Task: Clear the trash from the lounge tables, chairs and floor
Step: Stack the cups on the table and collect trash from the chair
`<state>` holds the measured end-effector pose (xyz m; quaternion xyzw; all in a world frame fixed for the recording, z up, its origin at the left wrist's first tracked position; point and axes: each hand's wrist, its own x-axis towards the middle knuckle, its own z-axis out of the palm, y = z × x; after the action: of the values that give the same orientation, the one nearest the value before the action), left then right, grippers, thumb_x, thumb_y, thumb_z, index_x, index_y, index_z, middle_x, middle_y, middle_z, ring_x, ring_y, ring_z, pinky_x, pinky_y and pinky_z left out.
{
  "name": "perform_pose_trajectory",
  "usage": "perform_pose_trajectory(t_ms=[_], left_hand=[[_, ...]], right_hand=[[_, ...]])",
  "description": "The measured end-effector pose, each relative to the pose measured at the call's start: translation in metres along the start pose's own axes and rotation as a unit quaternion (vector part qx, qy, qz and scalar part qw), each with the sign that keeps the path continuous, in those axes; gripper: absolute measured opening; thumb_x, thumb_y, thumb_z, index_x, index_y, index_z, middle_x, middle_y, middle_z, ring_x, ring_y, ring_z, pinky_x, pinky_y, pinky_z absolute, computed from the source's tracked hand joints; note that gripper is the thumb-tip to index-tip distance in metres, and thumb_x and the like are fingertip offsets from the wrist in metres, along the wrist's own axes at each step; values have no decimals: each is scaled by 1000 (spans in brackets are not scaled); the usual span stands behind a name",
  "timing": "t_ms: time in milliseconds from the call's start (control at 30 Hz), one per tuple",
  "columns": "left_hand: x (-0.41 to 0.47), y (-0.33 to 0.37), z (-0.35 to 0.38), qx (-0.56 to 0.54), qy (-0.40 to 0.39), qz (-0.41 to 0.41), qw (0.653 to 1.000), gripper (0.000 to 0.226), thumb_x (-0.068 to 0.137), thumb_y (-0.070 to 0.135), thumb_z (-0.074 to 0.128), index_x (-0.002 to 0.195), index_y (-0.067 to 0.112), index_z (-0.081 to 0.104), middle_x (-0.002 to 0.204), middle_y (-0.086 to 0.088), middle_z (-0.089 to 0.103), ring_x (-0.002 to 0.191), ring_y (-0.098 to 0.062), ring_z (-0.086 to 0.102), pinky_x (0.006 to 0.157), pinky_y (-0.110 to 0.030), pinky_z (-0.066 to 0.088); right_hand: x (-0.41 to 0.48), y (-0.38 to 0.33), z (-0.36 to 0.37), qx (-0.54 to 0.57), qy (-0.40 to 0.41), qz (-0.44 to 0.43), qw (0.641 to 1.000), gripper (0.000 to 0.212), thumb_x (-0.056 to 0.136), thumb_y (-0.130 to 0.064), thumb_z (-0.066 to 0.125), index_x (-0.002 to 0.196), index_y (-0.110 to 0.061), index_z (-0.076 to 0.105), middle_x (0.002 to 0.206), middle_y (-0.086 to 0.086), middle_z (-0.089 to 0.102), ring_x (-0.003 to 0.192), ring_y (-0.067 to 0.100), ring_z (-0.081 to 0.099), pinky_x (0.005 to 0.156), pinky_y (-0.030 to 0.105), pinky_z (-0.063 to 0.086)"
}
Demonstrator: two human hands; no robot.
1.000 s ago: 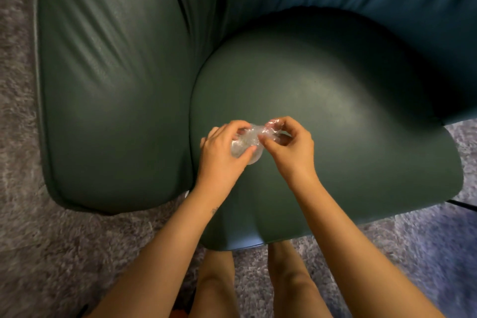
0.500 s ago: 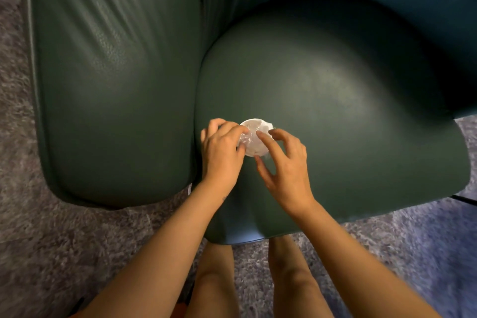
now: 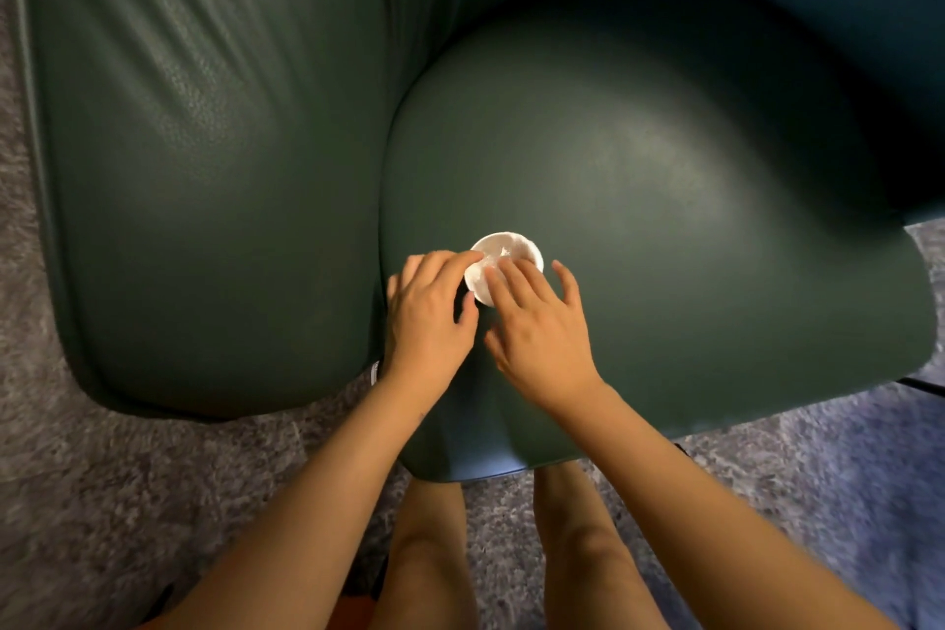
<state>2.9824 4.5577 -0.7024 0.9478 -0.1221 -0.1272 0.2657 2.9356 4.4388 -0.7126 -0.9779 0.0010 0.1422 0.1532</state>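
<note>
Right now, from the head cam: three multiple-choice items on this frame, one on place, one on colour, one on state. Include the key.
1. Where does the white cup stand?
A) on a table
B) on the seat cushion
C) on a windowsill

2. What colour is the chair?
A) dark green
B) red
C) white

3. How is the right hand placed?
A) clenched, holding nothing
B) hanging at the person's side
C) fingers straight, tips at the cup's mouth

Key:
1 B: the cup sits on the cushion near its left edge, and the left hand grips its side.
2 A: the leather is dark green all over.
3 C: its fingers reach over the rim.
</note>
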Motion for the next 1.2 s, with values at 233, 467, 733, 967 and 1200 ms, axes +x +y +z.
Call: perform_pose_trajectory(t_ms=[233,467,733,967,1200], left_hand=[[2,6,6,-17,6,-19,1000,49,70,-5,61,115,12,60,106,-5,63,100,-29,54,84,-27,30],[8,3,11,-39,-77,-34,996,79,71,8,69,142,18,36,141,-4,43,124,-27,41,100,-36,31],[16,11,21,-111,-114,-41,986,72,63,10,76,129,15,48,128,-3,54,116,-25,48,94,-30,35],[18,41,4,-132,-92,-51,986,70,60,20,83,121,16,50,120,-1,57,111,-22,52,85,-28,41],[37,118,-58,-122,-118,92,981,71,57,25,87,117,18,49,117,2,55,108,-17,50,79,-22,37]], right_hand=[[27,2,7,-28,-97,3,995,49,88,-23,46,135,-11,40,135,4,47,135,19,29,113,47,-4],[29,7,-2,-7,-118,-15,993,44,89,-22,45,132,-12,44,136,4,45,135,18,26,113,46,-2],[7,20,-17,48,-45,-56,996,44,77,-6,50,120,-15,51,123,3,55,120,25,45,108,41,9],[-27,30,-64,124,65,-13,990,42,66,-1,56,107,-7,62,128,18,53,106,35,55,99,51,30],[-64,43,-157,142,250,127,949,36,76,-9,56,111,-9,61,119,13,57,108,28,56,92,42,33]])
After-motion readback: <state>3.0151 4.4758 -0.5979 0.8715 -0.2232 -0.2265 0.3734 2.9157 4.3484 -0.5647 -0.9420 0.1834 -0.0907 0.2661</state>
